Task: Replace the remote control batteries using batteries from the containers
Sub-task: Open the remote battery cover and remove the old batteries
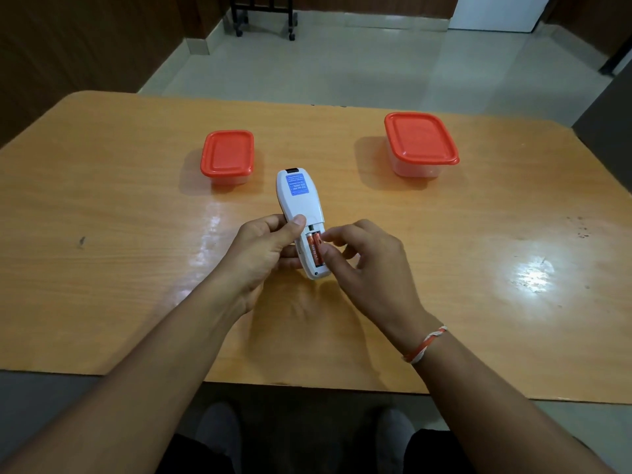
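My left hand [263, 249] grips a white remote control [298, 200], held face down above the table with a blue label on its back. Its battery bay is uncovered and two orange batteries [314, 249] lie side by side in it. The thumb and forefinger of my right hand [367, 265] pinch the right-hand battery at the bay's edge. Two clear containers with red lids stand shut behind the remote: a small one [227, 155] to the left and a larger one [420, 140] to the right. Their contents are hidden.
The orange wooden table [119, 234] stretches wide on both sides, with glare spots on its right half. Beyond its far edge lie a pale tiled floor and a black wheeled frame [263, 15]. My knees show under the near edge.
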